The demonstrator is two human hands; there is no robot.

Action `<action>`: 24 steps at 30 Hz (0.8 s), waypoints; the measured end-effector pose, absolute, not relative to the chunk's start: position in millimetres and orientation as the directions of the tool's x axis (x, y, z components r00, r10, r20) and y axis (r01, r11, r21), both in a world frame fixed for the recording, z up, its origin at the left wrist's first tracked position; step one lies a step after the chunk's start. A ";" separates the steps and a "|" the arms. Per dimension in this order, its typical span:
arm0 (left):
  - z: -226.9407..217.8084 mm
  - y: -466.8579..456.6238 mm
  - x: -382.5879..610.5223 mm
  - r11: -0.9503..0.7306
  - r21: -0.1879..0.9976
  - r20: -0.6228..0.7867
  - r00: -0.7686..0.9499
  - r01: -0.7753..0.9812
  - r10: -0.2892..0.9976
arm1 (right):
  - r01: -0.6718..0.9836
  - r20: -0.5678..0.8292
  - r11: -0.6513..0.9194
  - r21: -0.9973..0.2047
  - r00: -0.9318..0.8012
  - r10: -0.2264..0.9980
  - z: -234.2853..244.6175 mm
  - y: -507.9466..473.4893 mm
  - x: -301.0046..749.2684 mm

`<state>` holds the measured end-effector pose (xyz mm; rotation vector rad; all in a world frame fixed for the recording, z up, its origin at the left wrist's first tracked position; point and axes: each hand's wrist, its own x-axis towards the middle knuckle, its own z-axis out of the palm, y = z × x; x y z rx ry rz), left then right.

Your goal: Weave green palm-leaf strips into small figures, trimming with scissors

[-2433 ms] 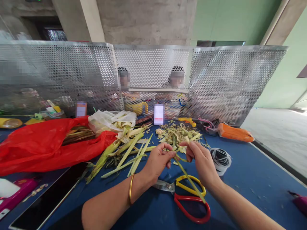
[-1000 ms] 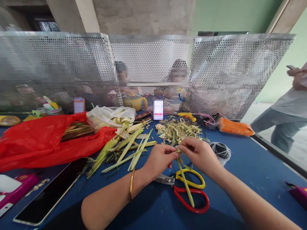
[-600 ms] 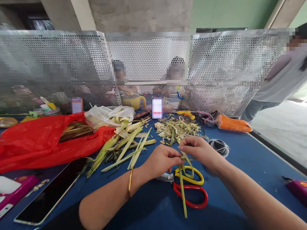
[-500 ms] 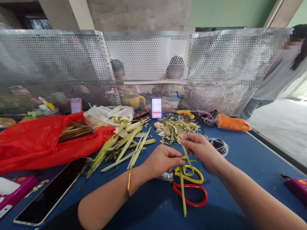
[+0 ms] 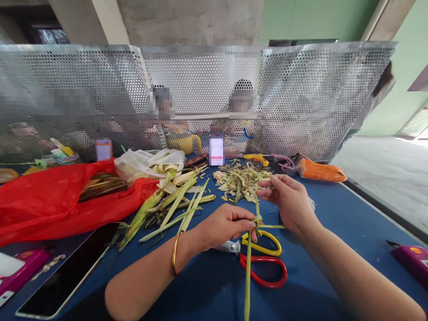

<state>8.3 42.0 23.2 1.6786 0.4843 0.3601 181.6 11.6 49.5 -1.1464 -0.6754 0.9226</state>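
Note:
Between thumb and fingers, my left hand (image 5: pixel 230 225) pinches a small knot of pale green leaf strips (image 5: pixel 248 272), above the scissors. One long strip hangs down toward me, another sticks out to the right, and a third rises toward my right hand (image 5: pixel 289 200). My right hand is closed at the fingertips on that upper strip, higher and farther from me than the left. Beneath the knot lie scissors with one yellow handle and one red handle (image 5: pixel 284 274), their blades partly hidden by my left hand. A gold bangle (image 5: pixel 174 256) circles my left wrist.
Leaf strips and stalks (image 5: pixel 180 200) lie left of my hands, beside a red plastic bag (image 5: pixel 50 196). Scraps (image 5: pixel 240 176) are heaped ahead. A large dark-screened phone (image 5: pixel 67 272) lies near left. A perforated metal screen (image 5: pixel 207 89) stands behind, with people beyond it.
My right hand has moved up and away from the knot, drawing the strip upward; its loop by the yellow handle is gone. The person at far right has moved mostly behind the screen.

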 end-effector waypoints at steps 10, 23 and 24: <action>15.0 36.5 15.1 -0.109 0.978 -0.053 0.715 0.179 0.697 | -0.370 0.039 0.185 -0.911 0.368 0.929 37.9 10.1 173.9; 22.8 46.3 11.3 0.045 0.991 -0.113 0.629 0.123 0.769 | 0.426 0.431 0.352 -0.833 0.104 0.896 37.8 8.9 184.7; 24.3 50.1 9.9 0.078 0.992 -0.120 0.595 0.096 0.794 | 0.598 0.496 0.393 -0.698 0.008 0.868 39.7 8.7 187.7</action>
